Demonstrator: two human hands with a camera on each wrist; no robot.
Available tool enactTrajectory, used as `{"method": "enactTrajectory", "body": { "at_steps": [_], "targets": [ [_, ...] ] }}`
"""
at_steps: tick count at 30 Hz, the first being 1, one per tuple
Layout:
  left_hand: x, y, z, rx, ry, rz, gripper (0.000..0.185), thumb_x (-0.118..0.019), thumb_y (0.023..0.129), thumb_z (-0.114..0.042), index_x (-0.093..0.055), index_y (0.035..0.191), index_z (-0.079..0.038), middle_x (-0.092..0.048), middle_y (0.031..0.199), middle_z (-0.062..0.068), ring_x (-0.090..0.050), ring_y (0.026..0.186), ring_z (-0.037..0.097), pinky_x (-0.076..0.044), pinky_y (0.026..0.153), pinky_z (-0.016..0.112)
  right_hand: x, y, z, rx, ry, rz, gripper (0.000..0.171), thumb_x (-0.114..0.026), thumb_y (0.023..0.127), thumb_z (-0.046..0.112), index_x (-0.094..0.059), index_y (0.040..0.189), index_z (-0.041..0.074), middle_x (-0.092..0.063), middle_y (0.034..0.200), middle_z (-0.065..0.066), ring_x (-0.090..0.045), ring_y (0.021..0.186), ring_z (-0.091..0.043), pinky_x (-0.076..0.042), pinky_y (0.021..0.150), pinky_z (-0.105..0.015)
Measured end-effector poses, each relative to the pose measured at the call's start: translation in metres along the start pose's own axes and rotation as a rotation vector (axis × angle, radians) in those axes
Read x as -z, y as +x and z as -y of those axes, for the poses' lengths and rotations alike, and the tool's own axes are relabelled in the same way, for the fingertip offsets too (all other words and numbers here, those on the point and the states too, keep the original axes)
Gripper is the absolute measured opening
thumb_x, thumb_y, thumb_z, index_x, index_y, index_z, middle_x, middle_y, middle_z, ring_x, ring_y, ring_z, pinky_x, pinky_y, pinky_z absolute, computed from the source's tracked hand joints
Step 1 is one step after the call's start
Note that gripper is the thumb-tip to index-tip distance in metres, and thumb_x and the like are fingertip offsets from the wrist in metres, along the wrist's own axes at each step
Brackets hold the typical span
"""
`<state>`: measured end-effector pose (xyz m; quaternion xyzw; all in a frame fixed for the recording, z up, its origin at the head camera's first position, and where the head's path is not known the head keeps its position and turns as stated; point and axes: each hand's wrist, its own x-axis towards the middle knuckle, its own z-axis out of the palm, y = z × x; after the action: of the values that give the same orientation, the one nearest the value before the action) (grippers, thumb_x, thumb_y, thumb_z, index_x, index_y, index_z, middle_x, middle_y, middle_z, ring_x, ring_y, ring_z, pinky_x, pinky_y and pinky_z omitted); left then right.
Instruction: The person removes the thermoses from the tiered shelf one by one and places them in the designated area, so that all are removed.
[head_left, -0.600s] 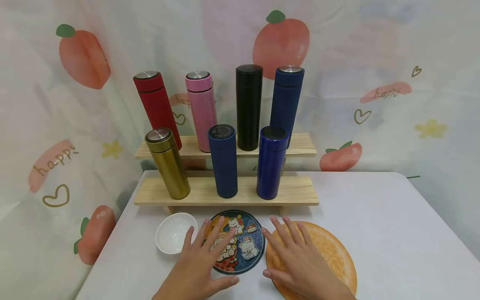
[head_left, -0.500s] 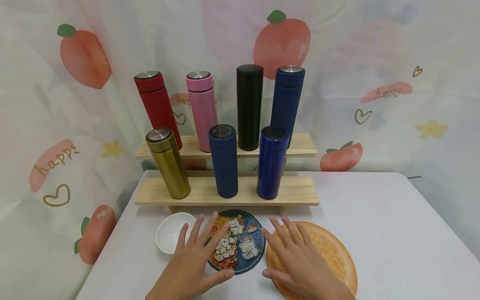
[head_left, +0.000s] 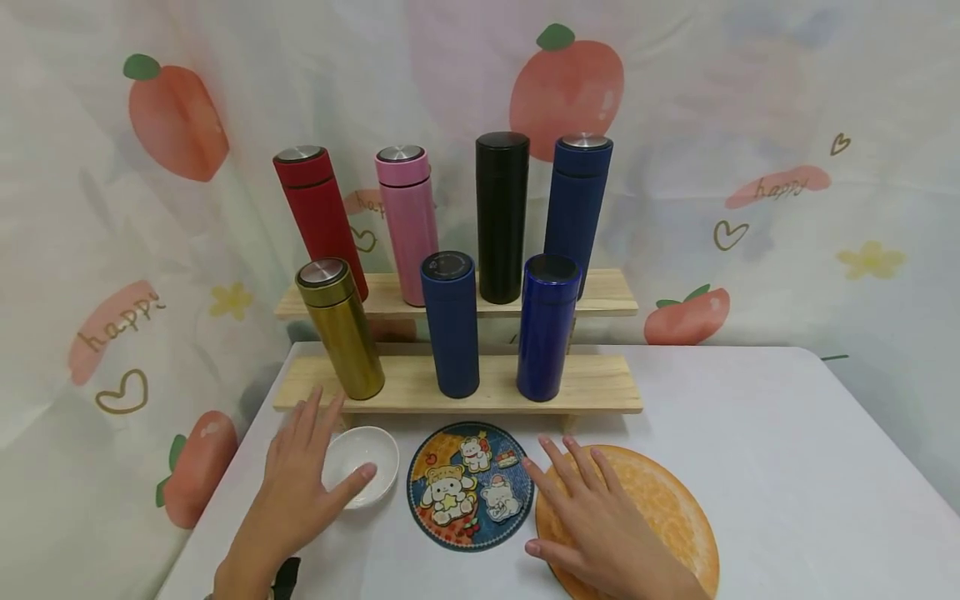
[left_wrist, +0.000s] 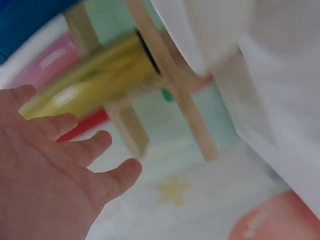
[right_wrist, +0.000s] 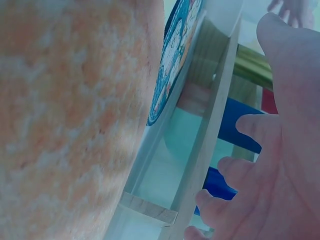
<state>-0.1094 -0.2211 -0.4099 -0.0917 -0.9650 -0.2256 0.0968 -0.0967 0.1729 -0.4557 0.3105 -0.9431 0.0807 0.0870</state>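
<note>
My left hand (head_left: 292,479), fingers spread and straight, is over the left side of a small white bowl (head_left: 381,467). Its fingertips reach toward the gold thermos flask (head_left: 345,342) on the lower wooden shelf; in the left wrist view that gold flask (left_wrist: 100,75) lies beyond the fingers, apart from the palm. My right hand (head_left: 600,525) spreads its fingers over an orange, pancake-patterned round mat (head_left: 671,517) and holds nothing. Between the hands lies a dark blue round mat (head_left: 487,533) with cartoon bears.
Dark blue (head_left: 452,333) and glossy blue (head_left: 547,333) flasks also stand on the lower shelf (head_left: 300,387). Behind them, the upper shelf (head_left: 611,296) bears red (head_left: 318,217), pink (head_left: 408,225), black (head_left: 501,225) and navy (head_left: 577,200) flasks. A fruit-print curtain (head_left: 675,100) hangs behind.
My left hand has moved left and forward, off the cartoon mat, to the bowl's left side near the gold flask. The right hand keeps its place. The head view has shifted slightly.
</note>
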Motion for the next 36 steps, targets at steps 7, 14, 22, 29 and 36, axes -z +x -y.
{"method": "enactTrajectory", "body": {
  "at_steps": [7, 14, 22, 29, 36],
  "targets": [
    [0.007, 0.025, 0.056, 0.032, -0.034, -0.067, 0.096, -0.073, 0.100, -0.048, -0.021, 0.169, -0.005, -0.014, 0.172, 0.033, -0.021, 0.151, 0.061, -0.020, 0.108, 0.087, -0.001, 0.000, -0.003, 0.006, -0.003, -0.014, 0.084, -0.065, 0.098, 0.067, -0.049, 0.162, 0.014, -0.037, 0.169, -0.019, -0.034, 0.154, -0.047, -0.031, 0.118, -0.068],
    [0.004, 0.047, 0.099, 0.180, -0.122, 0.043, 0.098, -0.062, 0.105, -0.055, -0.012, 0.170, 0.000, -0.005, 0.172, 0.036, -0.016, 0.152, 0.064, -0.019, 0.110, 0.087, 0.000, -0.001, -0.004, -0.005, 0.022, -0.011, 0.084, -0.066, 0.099, 0.065, -0.048, 0.162, 0.014, -0.034, 0.171, -0.018, -0.031, 0.156, -0.047, -0.030, 0.118, -0.068],
    [-0.013, 0.060, 0.123, 0.229, -0.244, 0.046, 0.092, -0.061, 0.108, -0.044, -0.013, 0.167, 0.008, -0.009, 0.169, 0.039, -0.015, 0.153, 0.062, -0.018, 0.119, 0.076, 0.000, -0.004, -0.007, 0.021, -0.002, -0.078, 0.085, -0.069, 0.097, 0.065, -0.050, 0.161, 0.012, -0.036, 0.170, -0.018, -0.037, 0.153, -0.047, -0.032, 0.116, -0.066],
    [-0.026, 0.063, 0.129, 0.209, -0.318, -0.032, 0.090, -0.067, 0.106, -0.033, -0.014, 0.165, 0.011, -0.011, 0.169, 0.039, -0.013, 0.156, 0.057, -0.017, 0.124, 0.070, 0.000, -0.003, -0.008, 0.036, 0.039, -0.151, 0.082, -0.072, 0.098, 0.058, -0.049, 0.161, 0.011, -0.038, 0.169, -0.019, -0.043, 0.149, -0.047, -0.037, 0.112, -0.066],
    [-0.023, 0.067, 0.125, 0.214, -0.293, -0.018, 0.093, -0.066, 0.107, -0.041, -0.015, 0.167, 0.008, -0.011, 0.173, 0.034, -0.013, 0.157, 0.056, -0.017, 0.123, 0.071, 0.009, 0.003, -0.008, -0.049, 0.301, -0.155, 0.076, -0.073, 0.102, 0.046, -0.046, 0.163, 0.008, -0.039, 0.169, -0.018, -0.046, 0.147, -0.043, -0.042, 0.111, -0.065]
  ]
}}
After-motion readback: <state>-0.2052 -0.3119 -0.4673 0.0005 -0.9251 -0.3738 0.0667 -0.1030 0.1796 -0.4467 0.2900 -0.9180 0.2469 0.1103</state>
